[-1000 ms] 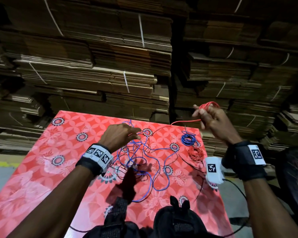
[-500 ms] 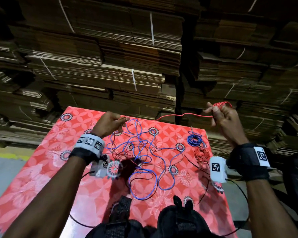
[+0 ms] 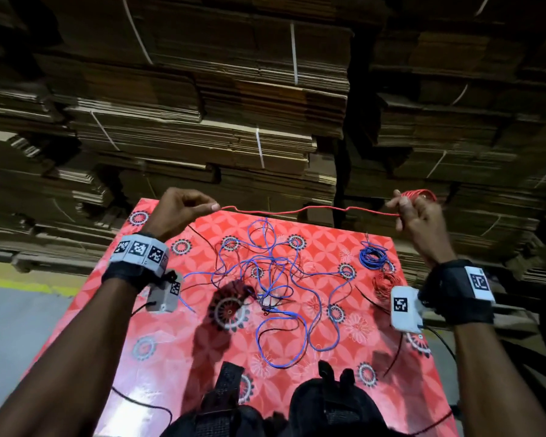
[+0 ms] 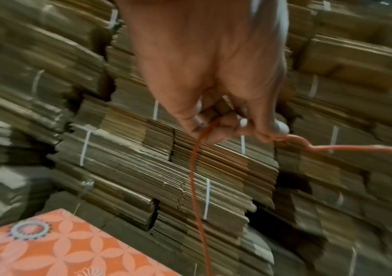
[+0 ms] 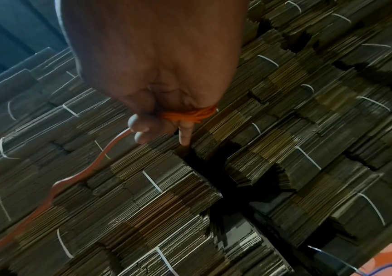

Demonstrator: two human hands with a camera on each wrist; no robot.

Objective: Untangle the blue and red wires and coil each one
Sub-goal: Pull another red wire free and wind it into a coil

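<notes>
While the left hand (image 3: 183, 212) pinches the red wire (image 3: 309, 210), the right hand (image 3: 418, 216) grips its coil above the surface (image 3: 375, 370).

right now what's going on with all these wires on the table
A person is coiling a red wire. The right hand holds the loops already wound round its fingers, and the left hand pinches the wire farther along, so a stretch runs between them above the red patterned table. A tangle of blue wire mixed with dark strands lies loose on the table. A small blue coil and a small red coil sit near its right edge.
</notes>
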